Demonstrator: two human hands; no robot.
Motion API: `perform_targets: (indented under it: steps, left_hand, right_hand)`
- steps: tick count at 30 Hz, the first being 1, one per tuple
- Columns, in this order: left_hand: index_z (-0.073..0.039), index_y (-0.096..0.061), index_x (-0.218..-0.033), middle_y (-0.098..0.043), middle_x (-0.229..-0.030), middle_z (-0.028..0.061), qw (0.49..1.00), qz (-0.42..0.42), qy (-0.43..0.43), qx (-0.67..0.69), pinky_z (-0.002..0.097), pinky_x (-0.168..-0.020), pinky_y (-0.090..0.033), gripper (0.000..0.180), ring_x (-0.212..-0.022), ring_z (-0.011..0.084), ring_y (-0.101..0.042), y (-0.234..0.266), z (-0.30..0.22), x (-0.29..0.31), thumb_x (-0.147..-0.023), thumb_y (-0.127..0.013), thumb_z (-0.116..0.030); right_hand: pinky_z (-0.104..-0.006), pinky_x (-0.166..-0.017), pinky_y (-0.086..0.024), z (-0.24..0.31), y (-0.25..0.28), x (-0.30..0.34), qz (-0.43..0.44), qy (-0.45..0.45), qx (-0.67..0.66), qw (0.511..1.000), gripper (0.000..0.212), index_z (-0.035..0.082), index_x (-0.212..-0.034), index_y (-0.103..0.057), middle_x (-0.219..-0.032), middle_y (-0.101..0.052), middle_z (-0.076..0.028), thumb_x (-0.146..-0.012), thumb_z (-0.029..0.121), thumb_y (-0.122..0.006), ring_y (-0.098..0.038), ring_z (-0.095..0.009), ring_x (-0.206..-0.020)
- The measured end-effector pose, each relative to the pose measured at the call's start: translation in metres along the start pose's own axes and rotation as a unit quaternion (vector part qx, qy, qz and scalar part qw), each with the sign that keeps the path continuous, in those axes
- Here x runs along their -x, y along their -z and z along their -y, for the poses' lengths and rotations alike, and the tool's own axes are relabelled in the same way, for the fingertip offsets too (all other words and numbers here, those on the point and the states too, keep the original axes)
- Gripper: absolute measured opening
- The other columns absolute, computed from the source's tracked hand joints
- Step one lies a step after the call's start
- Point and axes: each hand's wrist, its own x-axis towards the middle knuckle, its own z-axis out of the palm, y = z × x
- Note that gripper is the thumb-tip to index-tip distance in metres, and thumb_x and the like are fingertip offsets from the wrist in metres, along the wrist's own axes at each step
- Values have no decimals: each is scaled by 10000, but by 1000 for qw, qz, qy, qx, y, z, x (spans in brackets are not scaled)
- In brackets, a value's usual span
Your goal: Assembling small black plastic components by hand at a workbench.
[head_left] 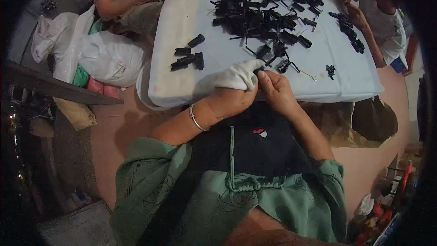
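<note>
My left hand (232, 99) is closed at the table's near edge, with a white cloth or glove (233, 76) over its fingers; I cannot tell which. Against it, my right hand (280, 93) pinches a small black plastic part (258, 70), mostly hidden between the two hands. Just beyond them lie loose black parts, one with a thin pale wire (307, 74). A big heap of black plastic parts (268, 23) covers the middle and far side of the table. To the left, several black pieces (187, 59) form a small separate group.
A white cover (182, 92) lies over the table. One person (132, 0) sits at the far left; another person (382, 23) works at the right beside a row of black parts (348, 32). White bags (109, 59) stand at left, and a brown sack (373, 120) lies under the table's right side.
</note>
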Motion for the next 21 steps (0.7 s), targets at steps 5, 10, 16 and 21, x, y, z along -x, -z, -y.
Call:
perform_targets:
  steps: [5, 10, 16, 21]
  left_hand:
    - [14, -524, -1030, -586, -847, 99, 997, -10, 54, 47, 276, -682, -460, 267, -759, 145, -556, 0, -6, 3, -779, -552, -71]
    - [-1, -461, -1054, -543, -809, 51, 919, 11, 236, 316, 270, -612, -443, 289, -681, 124, -513, 13, -8, -12, -804, -562, -104]
    - [-21, -416, -1108, -509, -767, 33, 948, 35, 208, 239, 243, -525, -412, 293, -582, 89, -467, 12, 1, -8, -851, -494, -136]
    - [-29, -397, -1138, -482, -754, 26, 922, 122, 234, 284, 242, -526, -411, 308, -582, 88, -461, 16, -10, -8, -853, -461, -124]
  right_hand:
    - [-248, -496, -346, 15, 4, 5, -10, 43, 17, 999, 305, -5, -752, -508, -594, -420, 4, -907, 252, -452, -373, -71, -578]
    - [-212, -540, -341, 28, 16, 8, -2, 21, 101, 995, 143, 7, -888, -551, -661, -455, 25, -859, 145, -528, -388, -57, -609]
    - [-226, -544, -393, 20, 23, 6, -27, 112, 100, 988, 122, -15, -860, -583, -681, -538, -39, -819, 99, -564, -469, -74, -602]
    - [-200, -519, -355, 29, 20, 2, -17, 107, 92, 990, 123, -12, -794, -570, -646, -494, 25, -840, 100, -546, -420, -36, -586]
